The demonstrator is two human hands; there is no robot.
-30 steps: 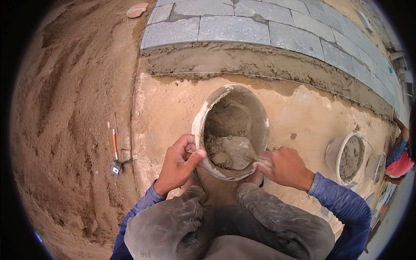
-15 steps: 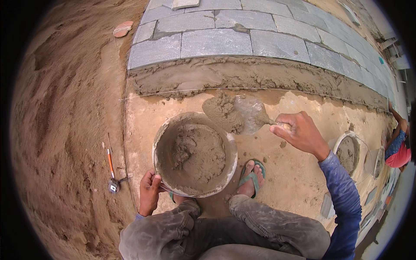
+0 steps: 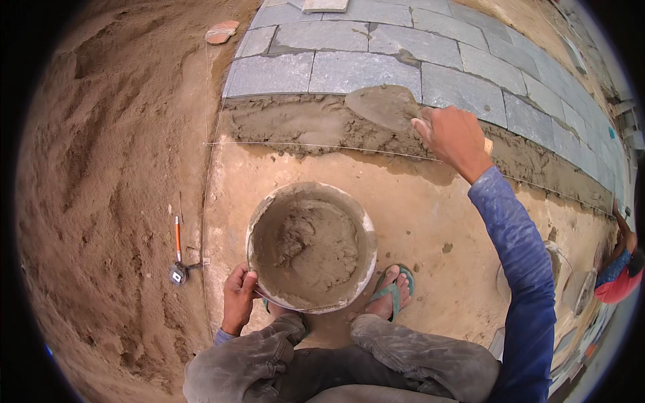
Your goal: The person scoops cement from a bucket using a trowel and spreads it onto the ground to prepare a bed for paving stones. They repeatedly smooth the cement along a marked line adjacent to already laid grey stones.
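My right hand (image 3: 454, 140) is closed around the handle of a trowel (image 3: 383, 107). The mortar-smeared blade lies over the wet mortar bed (image 3: 289, 124), close against the front edge of the grey stone slabs (image 3: 366, 70). With fingers and thumb, my left hand (image 3: 238, 299) grips the near left rim of a round bucket (image 3: 367, 269). Inside the bucket is a thick heap of wet mortar (image 3: 319, 242). It stands on the ground in front of my feet. A thin white string (image 3: 322, 144) runs along the near side of the mortar bed.
Loose brown sand (image 3: 121, 168) covers the left side. On it lie a tape measure (image 3: 178, 273), an orange pen-like tool (image 3: 177, 238) and a reddish stone piece (image 3: 222, 31) with string. A co-worker (image 3: 618, 275) crouches at the far right. Another bucket (image 3: 554, 258) is partly behind my right arm.
My right hand has carried the trowel forward from beside the bucket to the mortar bed. The mortar heap that lay on the blade no longer shows. My left hand keeps the bucket rim.
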